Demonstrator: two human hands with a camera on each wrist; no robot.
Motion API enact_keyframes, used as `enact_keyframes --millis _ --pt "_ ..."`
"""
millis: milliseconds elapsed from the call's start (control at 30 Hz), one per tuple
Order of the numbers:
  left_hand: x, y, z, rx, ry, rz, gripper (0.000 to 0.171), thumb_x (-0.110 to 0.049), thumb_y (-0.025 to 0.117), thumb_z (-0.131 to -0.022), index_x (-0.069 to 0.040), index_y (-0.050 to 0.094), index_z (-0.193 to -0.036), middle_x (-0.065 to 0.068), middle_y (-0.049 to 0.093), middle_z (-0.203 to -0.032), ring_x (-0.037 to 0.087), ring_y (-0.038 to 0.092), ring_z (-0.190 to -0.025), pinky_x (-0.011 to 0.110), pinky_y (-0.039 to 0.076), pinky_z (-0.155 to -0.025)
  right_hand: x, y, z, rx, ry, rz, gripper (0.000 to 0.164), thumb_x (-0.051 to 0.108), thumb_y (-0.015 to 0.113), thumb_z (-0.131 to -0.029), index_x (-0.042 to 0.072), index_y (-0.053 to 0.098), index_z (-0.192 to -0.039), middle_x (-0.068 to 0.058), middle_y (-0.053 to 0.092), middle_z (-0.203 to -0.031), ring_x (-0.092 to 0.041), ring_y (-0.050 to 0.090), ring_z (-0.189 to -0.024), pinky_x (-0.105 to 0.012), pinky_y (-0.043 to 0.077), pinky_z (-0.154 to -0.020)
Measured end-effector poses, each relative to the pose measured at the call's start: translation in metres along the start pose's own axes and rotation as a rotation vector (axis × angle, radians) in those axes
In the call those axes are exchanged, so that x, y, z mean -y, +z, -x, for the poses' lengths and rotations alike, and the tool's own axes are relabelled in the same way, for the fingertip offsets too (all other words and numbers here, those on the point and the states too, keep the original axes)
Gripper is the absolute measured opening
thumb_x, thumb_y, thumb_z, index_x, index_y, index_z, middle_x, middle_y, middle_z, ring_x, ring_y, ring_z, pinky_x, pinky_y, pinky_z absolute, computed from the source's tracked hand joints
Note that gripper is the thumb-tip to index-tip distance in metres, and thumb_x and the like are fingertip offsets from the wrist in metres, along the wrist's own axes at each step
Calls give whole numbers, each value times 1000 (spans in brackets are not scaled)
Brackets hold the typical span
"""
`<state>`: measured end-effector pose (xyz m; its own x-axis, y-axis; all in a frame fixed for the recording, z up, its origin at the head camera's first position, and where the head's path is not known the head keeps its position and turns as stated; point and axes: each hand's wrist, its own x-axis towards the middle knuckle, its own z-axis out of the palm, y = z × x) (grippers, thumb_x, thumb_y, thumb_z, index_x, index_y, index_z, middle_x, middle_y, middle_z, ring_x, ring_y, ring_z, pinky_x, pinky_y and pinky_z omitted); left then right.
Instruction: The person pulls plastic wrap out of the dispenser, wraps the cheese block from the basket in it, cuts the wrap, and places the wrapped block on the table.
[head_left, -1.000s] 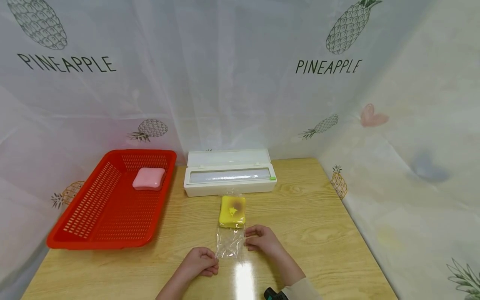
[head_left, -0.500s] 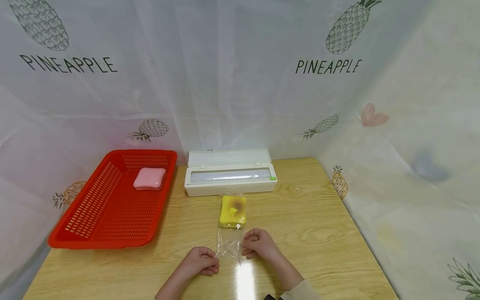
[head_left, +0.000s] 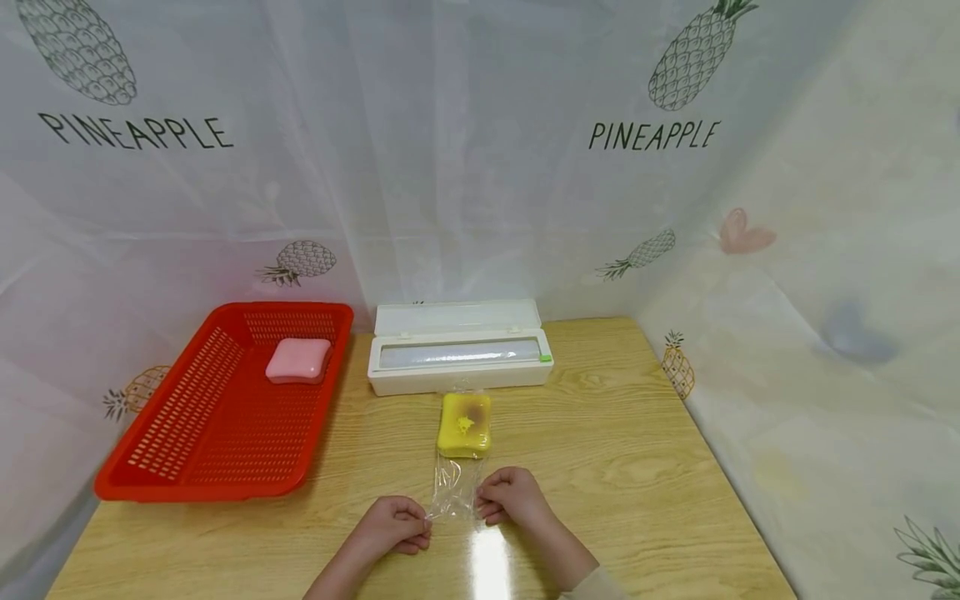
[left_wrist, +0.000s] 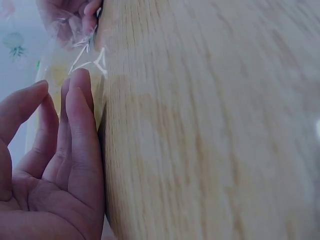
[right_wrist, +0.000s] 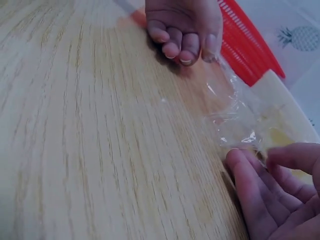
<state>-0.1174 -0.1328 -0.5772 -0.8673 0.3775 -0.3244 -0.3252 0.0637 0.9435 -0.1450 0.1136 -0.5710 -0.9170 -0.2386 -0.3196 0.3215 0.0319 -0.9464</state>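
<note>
A yellow sponge-like block [head_left: 464, 425] with a brown patch lies on the table, wrapped in clear plastic film. The loose end of the film [head_left: 454, 490] reaches from the block toward the person. My left hand [head_left: 395, 525] pinches the film's near left corner between thumb and forefinger. On the other side, my right hand [head_left: 513, 498] pinches the film's right edge. In the left wrist view the left hand [left_wrist: 60, 150] has its thumb and forefinger tips together, the other fingers straighter. The right wrist view shows the right hand [right_wrist: 280, 195] at the crinkled film.
Behind the block stands a white film dispenser box [head_left: 461, 379] with its lid up. A red plastic basket [head_left: 225, 487] is at the left, holding a pink block [head_left: 298, 359]. Beneath everything is a wooden table [head_left: 637, 467], with a printed curtain [head_left: 480, 167] behind.
My right hand has moved down and slightly left along the film's edge. The left hand stays nearly in place, holding its corner. The block has not visibly moved.
</note>
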Motion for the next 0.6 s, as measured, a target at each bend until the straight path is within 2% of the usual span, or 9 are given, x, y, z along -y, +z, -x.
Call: enact_keyframes --millis 133,233,400,600 --pt "-1 -1 1 1 -1 -7 11 -2 68 -87 7 63 -89 12 69 -77 16 67 -66 26 56 -59 -1 -2 2 20 10 -61 24 12 54 -97 -12 56 -100 -23 69 -83 -22 69 -65 -35 58 -61" --pt "-1 -1 0 -6 -8 -15 11 -2 69 -87 7 63 -89 12 69 -77 17 67 -66 27 56 -59 -2 -2 4 37 -5 -61 24 14 58 -96 -9 56 -101 -20 70 -85 -22 69 -68 -36 58 -64" --pt "1 -2 -1 -8 -12 -24 12 -3 69 -87 7 63 -90 12 69 -77 18 68 -67 29 56 -59 -2 1 11 30 -42 -14 19 7 69 -87 -6 59 -97 -9 67 -79 -17 64 -67 -33 57 -64" --pt "4 -3 -3 -3 -8 -23 11 -4 70 -88 5 64 -89 10 69 -76 17 68 -67 27 56 -59 -2 10 15 -45 -105 98 25 11 77 -82 0 55 -87 -1 60 -68 -13 58 -60 -24 52 -56"
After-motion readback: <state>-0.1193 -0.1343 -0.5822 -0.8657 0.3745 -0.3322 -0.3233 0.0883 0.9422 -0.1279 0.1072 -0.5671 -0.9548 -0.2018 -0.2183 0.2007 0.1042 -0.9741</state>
